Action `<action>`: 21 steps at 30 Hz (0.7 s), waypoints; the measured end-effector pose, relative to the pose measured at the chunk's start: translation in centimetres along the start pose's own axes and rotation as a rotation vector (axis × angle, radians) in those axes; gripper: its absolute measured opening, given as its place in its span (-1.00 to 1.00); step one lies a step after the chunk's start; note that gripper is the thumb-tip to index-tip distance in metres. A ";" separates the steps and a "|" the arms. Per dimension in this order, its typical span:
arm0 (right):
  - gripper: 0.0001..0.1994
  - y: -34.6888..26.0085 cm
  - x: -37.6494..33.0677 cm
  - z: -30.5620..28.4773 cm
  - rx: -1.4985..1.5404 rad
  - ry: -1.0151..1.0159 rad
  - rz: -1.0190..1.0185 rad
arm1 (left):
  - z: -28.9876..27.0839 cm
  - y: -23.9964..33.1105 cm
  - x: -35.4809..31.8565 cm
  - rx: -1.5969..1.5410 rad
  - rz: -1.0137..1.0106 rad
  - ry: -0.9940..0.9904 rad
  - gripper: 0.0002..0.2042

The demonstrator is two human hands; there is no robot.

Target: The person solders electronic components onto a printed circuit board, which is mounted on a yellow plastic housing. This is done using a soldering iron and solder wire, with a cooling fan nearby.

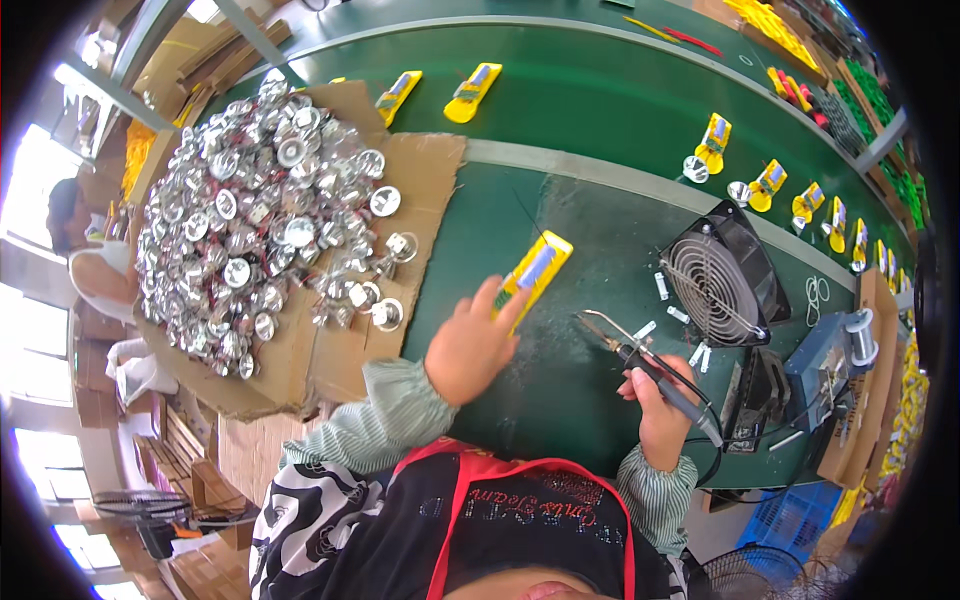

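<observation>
Two hands are working over the green tabletop [600, 110]. My left hand [470, 345] is gripping a yellow part [535, 270] at its 1 o'clock, fingers closed on its lower end. My right hand [662, 408] is wrapping tight around a soldering iron [640, 355], tip pointing to 10 o'clock. A fan [722, 280] is standing at 1 o'clock from it.

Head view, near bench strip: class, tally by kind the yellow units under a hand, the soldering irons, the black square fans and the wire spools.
Yellow unit, under the left hand: 1
Soldering iron, in the right hand: 1
Black square fan: 1
Wire spool: 1
Total: 4
</observation>
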State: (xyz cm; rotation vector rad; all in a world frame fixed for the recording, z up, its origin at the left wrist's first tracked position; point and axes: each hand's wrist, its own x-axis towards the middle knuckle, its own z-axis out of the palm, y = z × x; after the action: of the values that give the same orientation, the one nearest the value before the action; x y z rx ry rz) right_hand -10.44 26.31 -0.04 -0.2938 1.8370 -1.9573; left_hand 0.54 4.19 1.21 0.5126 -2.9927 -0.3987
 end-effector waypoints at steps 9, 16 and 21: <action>-0.81 0.0 -1.6 0.6 0.015 -0.047 -0.025 | -2.2 -8.5 -1.9 -0.044 0.006 0.443 -0.57; -0.80 -0.6 -2.6 1.9 0.002 -0.076 -0.007 | -3.3 -19.1 2.3 -0.119 -0.325 0.473 -0.64; -0.80 -0.7 -2.3 2.3 -0.028 -0.081 0.000 | -3.6 -18.4 3.4 -0.405 -0.366 0.509 -0.80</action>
State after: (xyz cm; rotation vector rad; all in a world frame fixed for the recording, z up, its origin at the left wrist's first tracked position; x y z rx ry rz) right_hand -7.52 25.33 1.19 -0.3762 1.8144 -1.8931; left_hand 3.61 -14.53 -0.09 0.9466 -2.2513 -0.7463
